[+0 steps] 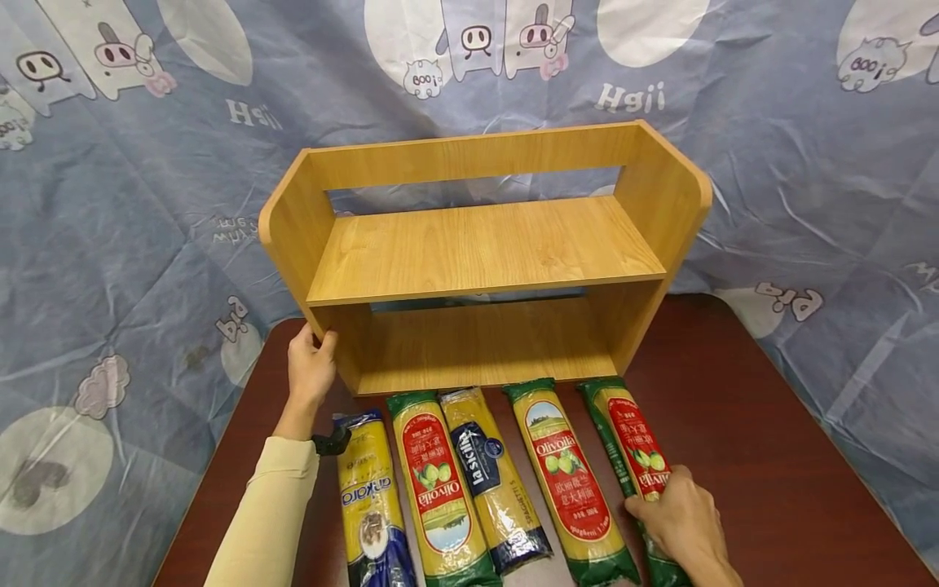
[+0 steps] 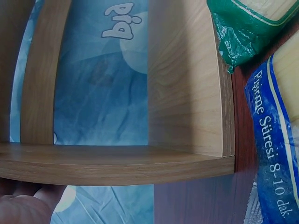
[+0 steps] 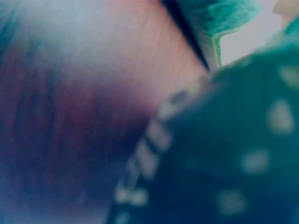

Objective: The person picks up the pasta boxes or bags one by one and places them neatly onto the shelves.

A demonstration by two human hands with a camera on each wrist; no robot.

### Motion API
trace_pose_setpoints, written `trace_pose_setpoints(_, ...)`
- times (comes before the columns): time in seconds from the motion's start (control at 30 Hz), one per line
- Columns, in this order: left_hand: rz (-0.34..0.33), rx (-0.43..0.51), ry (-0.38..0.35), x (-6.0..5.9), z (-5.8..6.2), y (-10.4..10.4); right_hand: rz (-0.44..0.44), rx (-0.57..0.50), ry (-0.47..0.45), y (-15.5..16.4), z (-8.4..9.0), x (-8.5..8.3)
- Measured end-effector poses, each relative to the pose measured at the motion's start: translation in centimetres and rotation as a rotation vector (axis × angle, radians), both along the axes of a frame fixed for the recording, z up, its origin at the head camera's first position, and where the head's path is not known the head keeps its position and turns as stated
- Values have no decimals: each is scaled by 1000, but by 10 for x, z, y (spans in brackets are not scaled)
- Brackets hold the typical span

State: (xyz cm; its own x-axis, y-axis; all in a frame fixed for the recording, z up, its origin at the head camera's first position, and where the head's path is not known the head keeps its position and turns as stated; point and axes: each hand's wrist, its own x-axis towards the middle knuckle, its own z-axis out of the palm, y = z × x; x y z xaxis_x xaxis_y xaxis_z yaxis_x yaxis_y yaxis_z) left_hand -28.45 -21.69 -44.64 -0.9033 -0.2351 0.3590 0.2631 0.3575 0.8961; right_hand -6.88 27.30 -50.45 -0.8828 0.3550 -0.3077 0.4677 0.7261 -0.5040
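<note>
A two-tier wooden shelf stands on the table. My left hand grips the front edge of its left side panel; in the left wrist view the fingers lie against the panel's outer face. At the right end of a row of spaghetti packs, my right hand holds a green, red-labelled Olivoilà spaghetti pack, thumb on its left side and fingers to the right. That pack lies flat, its lower part covered by the hand. Close up and blurred, a dark green wrapper fills much of the right wrist view.
Left of the held pack lie another Olivoilà pack, a La Sicilia pack, a further Olivoilà pack and a blue-yellow Ankara pack. All sit on the dark red table. A blue printed cloth hangs behind.
</note>
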Motion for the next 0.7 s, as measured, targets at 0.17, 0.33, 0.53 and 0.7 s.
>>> trace_pose_setpoints(0.17,16,-8,-5,0,-1,-1,8,17,23,0,8,2)
trace_pose_setpoints(0.33,17,-18,-15,1,-3,-2,16,28,62,0,20,2)
trace_pose_setpoints(0.53,36,-22,-18,2,-2,-3,39,46,144,-5,33,-7)
trace_pose_setpoints(0.7,16,-30,-15,2,1,-1,49,45,171,-8,42,-20)
